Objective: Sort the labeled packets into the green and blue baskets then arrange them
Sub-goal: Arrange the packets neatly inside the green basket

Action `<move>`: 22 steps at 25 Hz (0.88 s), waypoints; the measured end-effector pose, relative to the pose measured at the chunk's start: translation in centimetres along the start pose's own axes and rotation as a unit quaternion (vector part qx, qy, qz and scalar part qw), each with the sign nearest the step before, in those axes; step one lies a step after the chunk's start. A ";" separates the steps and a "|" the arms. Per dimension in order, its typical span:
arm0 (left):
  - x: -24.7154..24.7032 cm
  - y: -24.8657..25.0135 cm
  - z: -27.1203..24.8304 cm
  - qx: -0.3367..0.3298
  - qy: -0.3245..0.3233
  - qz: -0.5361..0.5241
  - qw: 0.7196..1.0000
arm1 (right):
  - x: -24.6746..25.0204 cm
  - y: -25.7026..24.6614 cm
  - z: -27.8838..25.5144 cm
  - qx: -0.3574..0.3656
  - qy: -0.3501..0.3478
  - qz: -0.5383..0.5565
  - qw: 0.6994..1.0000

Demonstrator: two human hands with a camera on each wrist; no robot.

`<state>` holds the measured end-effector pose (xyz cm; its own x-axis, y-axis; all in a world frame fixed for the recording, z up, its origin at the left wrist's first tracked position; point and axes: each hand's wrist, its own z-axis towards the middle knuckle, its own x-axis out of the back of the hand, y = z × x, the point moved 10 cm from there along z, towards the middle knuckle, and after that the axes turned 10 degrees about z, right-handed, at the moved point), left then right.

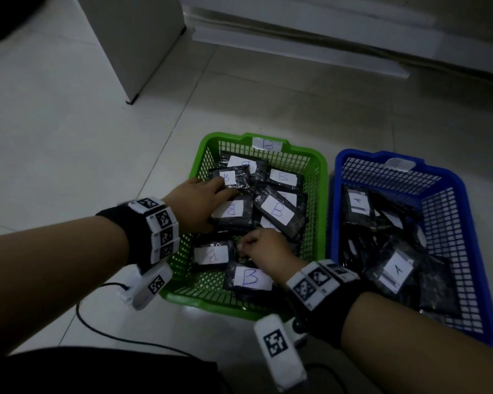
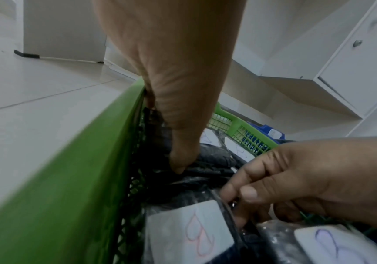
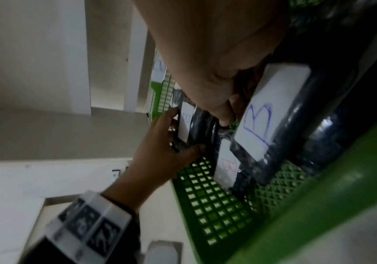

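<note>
The green basket (image 1: 205,302), tagged B, holds several black packets with white B labels. To its right, the blue basket (image 1: 359,155) holds packets labelled A (image 1: 397,270). My left hand (image 1: 215,206) reaches in over the left rim and grips a few B packets (image 1: 231,209) between thumb (image 2: 178,164) and fingers. My right hand (image 1: 244,247) is lower in the same basket. Its curled fingers (image 2: 246,193) pinch a black packet edge beside the red-lettered B packet (image 2: 190,230). A blue-lettered B packet (image 3: 260,117) lies under its wrist.
Both baskets stand side by side on a pale tiled floor. A white cabinet panel (image 1: 131,46) stands at the back left. Low white furniture (image 1: 296,38) runs along the back. A black cable (image 1: 111,334) curls on the floor near my left arm.
</note>
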<state>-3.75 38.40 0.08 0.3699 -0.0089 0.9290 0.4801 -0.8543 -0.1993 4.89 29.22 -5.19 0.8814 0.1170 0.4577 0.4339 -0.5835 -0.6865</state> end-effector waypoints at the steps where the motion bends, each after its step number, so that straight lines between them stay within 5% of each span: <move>1: 0.5 0.1 -0.2 -0.008 0.012 -0.024 1.000 | 0.6 -0.5 -0.2 0.017 -0.012 -0.030 0.999; 4: 1.6 0.5 -1.0 -0.034 0.041 -0.095 0.994 | 1.0 -1.9 -1.2 0.072 -0.103 -0.165 0.978; 7: 1.5 0.3 -1.7 -0.050 0.044 -0.091 0.994 | -1.6 -1.3 -3.4 0.109 -0.239 -0.266 0.927; 12: 2.4 1.1 -2.6 -0.091 0.060 -0.033 0.993 | -1.9 -1.8 -4.0 0.144 -0.221 -0.298 0.917; 17: 1.6 2.7 -3.5 -0.101 0.029 -0.026 0.994 | 2.6 -2.3 -2.8 0.072 -0.254 -0.291 0.919; 20: -0.7 3.8 -3.3 -0.094 -0.078 0.037 0.992 | 4.7 -3.1 -1.8 0.052 -0.184 -0.228 0.955; 22: -1.1 4.3 -2.9 -0.077 -0.087 0.064 0.991 | 4.9 -3.0 -1.6 0.032 -0.138 -0.153 0.978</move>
<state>-4.37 33.23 -0.94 0.5576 -0.0449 0.8289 0.2975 -0.9214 -0.2500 7.61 30.27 0.03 0.7207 0.4966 0.4836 0.6889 -0.4358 -0.5792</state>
